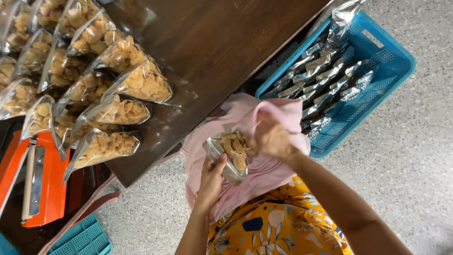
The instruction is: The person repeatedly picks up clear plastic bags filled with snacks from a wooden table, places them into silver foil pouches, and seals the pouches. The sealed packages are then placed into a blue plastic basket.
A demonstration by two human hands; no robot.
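Observation:
My left hand (pixel 211 177) grips the lower end of a clear snack bag (pixel 230 153) filled with pale brown chips, held over my lap. My right hand (pixel 272 138) is at the bag's upper end, fingers closed on it and on a fold of pink cloth (pixel 245 113) that drapes beneath. The bag lies tilted between both hands, just off the edge of the dark wooden table (pixel 212 42).
Several filled chip bags (pixel 106 108) lie in overlapping rows on the table's left part. A blue plastic crate (pixel 382 66) with silvery bags stands on the speckled floor at right. An orange heat sealer (pixel 40 182) sits at lower left, a teal crate (pixel 82 238) below it.

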